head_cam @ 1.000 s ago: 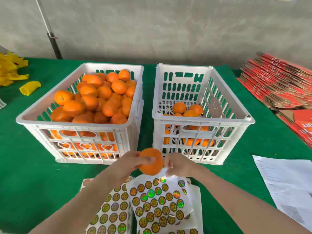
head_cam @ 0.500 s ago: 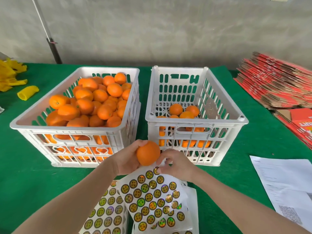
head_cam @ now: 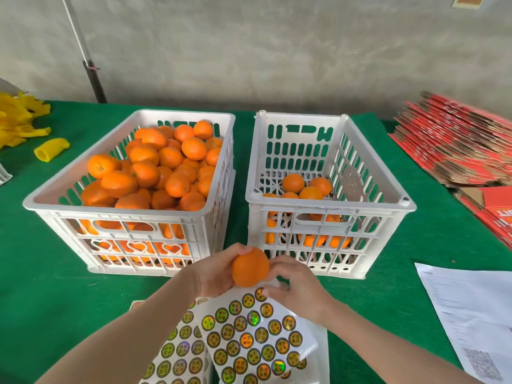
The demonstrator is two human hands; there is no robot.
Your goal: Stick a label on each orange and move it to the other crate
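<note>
A grey concrete wall [head_cam: 277, 51] backs a table [head_cam: 41, 286] covered in green cloth, on which two white slatted crates stand side by side. The left crate [head_cam: 130, 217] is heaped with oranges nearly to its rim; the right crate [head_cam: 329, 214] holds only a few on its floor. In front of the gap between the crates, the left hand [head_cam: 216, 273] grips one orange [head_cam: 250, 267] above the table. Its fingers curl round the fruit's far and left side and the palm cups it from below, so the orange sits at the hand's right edge with its near face bare. The right hand [head_cam: 296, 286] comes in from the other side. Its fingers are curled and its fingertips [head_cam: 273, 266] touch the orange's right flank, but whether they pinch a label cannot be told. Just beneath both hands lies a sheet of round holographic labels [head_cam: 249, 336], overlapping a second sheet [head_cam: 177, 356] to its left. A printed paper [head_cam: 471, 314] lies at the right, with flattened red cartons [head_cam: 457, 151] stacked beyond it. Yellow foam sleeves [head_cam: 16, 123] are piled at the far left.
</note>
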